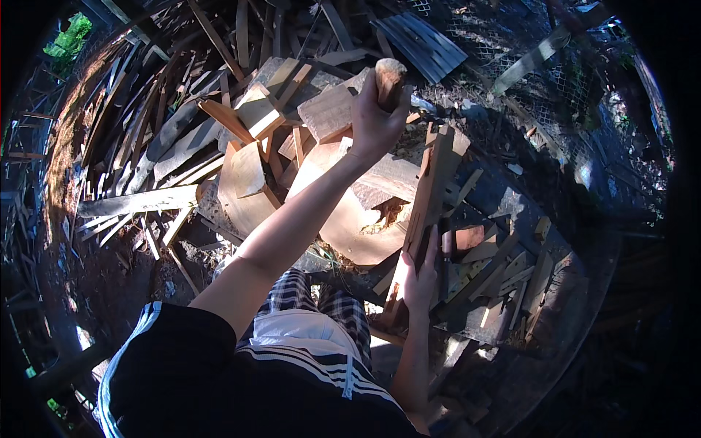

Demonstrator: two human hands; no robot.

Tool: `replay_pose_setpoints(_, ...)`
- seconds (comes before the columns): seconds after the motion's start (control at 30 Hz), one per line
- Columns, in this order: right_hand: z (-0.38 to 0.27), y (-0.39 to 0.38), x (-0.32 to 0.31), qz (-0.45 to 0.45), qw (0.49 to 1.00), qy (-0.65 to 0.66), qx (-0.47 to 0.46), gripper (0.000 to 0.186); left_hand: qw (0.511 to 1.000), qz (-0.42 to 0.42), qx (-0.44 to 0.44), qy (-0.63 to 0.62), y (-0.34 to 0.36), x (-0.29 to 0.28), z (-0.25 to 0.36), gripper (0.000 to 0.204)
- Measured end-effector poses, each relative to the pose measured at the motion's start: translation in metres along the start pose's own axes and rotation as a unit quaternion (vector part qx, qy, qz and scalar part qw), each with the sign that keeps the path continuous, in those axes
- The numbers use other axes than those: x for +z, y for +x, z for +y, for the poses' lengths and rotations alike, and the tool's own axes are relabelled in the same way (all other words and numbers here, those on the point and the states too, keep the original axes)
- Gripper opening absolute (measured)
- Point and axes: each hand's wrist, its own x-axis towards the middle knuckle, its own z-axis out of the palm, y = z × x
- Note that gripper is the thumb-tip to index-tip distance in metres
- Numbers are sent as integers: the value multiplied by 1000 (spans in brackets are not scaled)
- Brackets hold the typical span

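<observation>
My left hand [376, 120] is raised near the top centre, fingers closed around a short, thick piece of wood [391, 77] with a rounded top. Lower right, my right hand [418, 277] grips a long, narrow timber [430, 175] that slants up and away from me. Between and beyond my arms lie pale cut boards [350, 241], square blocks [325, 113] and some shavings [387, 219]. The exact shape of the piece in my left hand is partly hidden by my fingers.
A heap of weathered planks [168, 146] fills the left and back. Grey corrugated sheet [418, 45] and wire mesh [467, 40] lie at the back, with a slanting post [533, 62] at the right. More offcuts [504, 285] lie right of my right arm, on a dark surface.
</observation>
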Motion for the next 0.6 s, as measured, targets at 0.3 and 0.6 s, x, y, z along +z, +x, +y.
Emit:
replay_pose_setpoints(0.3, 16, 1, 12, 53, 996, 21, -66, 73, 997, -58, -21, -49, 0, 0, -15, 22)
replay_pose_setpoints(0.6, 20, 2, 7, 25, 999, 19, -41, 73, 997, -72, 1, -7, -6, 2, -11, 23)
